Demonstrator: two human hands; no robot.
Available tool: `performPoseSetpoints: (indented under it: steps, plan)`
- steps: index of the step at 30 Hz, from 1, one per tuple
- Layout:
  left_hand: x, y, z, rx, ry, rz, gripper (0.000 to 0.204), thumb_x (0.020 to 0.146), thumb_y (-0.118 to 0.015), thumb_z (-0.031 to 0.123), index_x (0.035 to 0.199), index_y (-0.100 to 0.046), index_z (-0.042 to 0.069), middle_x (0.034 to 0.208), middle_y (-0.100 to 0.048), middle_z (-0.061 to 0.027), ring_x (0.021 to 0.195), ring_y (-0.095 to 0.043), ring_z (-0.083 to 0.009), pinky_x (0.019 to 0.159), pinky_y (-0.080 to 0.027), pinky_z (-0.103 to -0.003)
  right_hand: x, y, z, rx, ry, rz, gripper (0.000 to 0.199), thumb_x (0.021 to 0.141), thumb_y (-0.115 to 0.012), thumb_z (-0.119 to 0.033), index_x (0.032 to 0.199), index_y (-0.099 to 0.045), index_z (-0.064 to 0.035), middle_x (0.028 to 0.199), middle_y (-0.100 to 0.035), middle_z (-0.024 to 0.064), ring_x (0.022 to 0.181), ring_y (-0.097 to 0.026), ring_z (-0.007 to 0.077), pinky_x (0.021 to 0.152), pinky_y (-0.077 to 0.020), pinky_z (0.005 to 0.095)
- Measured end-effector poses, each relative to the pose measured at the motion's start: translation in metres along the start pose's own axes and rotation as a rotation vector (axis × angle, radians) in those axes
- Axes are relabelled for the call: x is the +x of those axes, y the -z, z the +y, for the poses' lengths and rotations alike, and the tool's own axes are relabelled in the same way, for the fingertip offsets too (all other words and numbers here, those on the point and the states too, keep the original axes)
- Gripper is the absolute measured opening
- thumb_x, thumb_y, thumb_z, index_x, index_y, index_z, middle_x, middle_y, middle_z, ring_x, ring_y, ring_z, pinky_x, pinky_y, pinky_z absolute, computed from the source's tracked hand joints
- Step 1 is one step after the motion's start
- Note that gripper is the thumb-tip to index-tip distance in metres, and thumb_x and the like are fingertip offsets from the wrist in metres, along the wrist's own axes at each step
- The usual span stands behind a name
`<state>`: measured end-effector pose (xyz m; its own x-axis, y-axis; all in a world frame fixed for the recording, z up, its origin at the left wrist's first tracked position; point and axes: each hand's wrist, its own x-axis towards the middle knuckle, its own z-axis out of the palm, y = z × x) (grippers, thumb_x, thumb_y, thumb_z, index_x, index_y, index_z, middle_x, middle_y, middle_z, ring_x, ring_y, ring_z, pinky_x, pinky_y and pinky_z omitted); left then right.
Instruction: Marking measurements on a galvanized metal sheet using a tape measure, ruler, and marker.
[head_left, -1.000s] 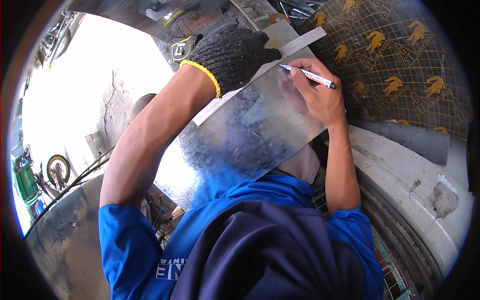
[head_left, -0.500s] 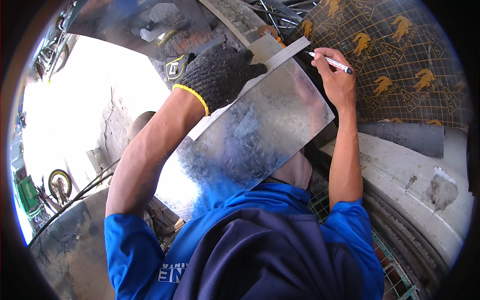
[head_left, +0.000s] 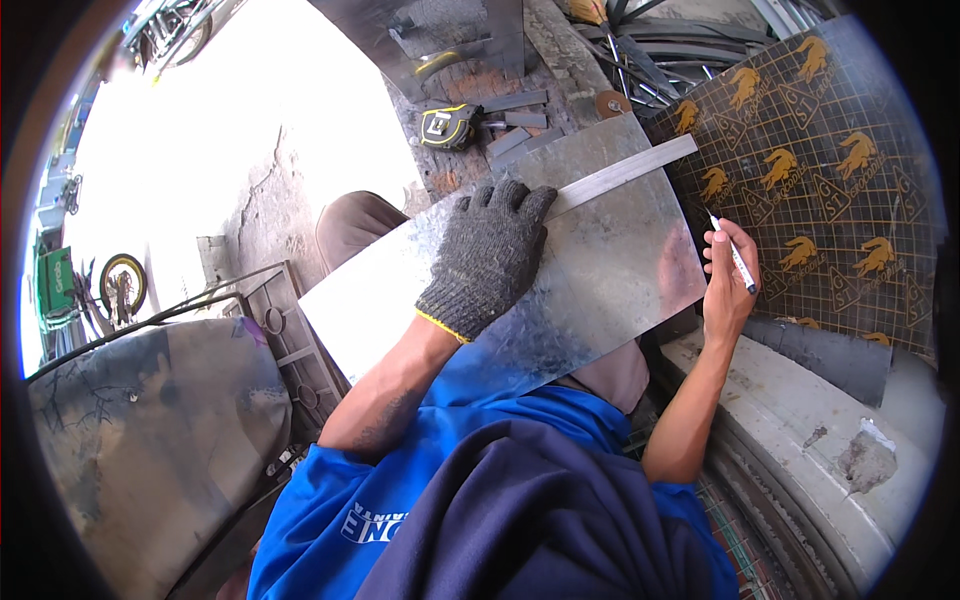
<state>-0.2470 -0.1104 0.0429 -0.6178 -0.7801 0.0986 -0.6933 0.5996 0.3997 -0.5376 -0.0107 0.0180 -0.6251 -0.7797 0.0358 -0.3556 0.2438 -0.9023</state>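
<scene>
A shiny rectangular sheet of metal lies across my lap. Over it runs a flat metal straightedge, slanting up to the right, its far end sticking out beyond the sheet. My left hand, in a dark knitted glove with a yellow cuff, is closed over the straightedge and covers its lower part. Bare, my right hand grips a white marker pen just off the sheet's right edge. The pen's tip points up and away, apart from the sheet, and its dark end faces me.
Beyond the sheet lie a tape measure, small metal strips and a round brown disc. A dark patterned board leans at right, above a pale worn ledge. A metal frame stands at left.
My gloved hand has drawn nearer to me, and the straightedge lies differently across the sheet. My right hand with the marker has moved away from the straightedge's end. The tape measure is now uncovered.
</scene>
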Motion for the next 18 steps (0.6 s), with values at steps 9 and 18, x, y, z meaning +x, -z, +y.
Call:
performPoseSetpoints:
  steps: [9, 18]
  plan:
    - [-0.058, -0.016, 0.008, -0.134, -0.032, 0.059, 0.033, 0.092, -0.069, 0.017, 0.125, -0.066, 0.014, 0.113, -0.068, -0.0106, 0.105, -0.062, -0.0331, 0.090, -0.047, -0.047, 0.001, -0.010, -0.034, 0.073, 0.164, 0.020, 0.032, 0.106, -0.061, -0.028, 0.124, -0.066, -0.0019, 0.111, -0.072, 0.0104, 0.097, -0.068, 0.0154, 0.086, -0.0543, 0.0291]
    - [-0.020, 0.052, -0.040, -0.593, -0.017, -0.432, 0.040, 0.091, -0.069, 0.013, 0.131, -0.065, 0.009, 0.120, -0.070, -0.0152, 0.105, -0.068, -0.0347, 0.090, -0.055, -0.044, -0.008, -0.019, -0.058, 0.174, 0.197, -0.076, 0.026, 0.106, -0.061, -0.021, 0.121, -0.067, 0.0001, 0.112, -0.072, 0.0110, 0.106, -0.068, 0.0163, 0.092, -0.0545, 0.0299]
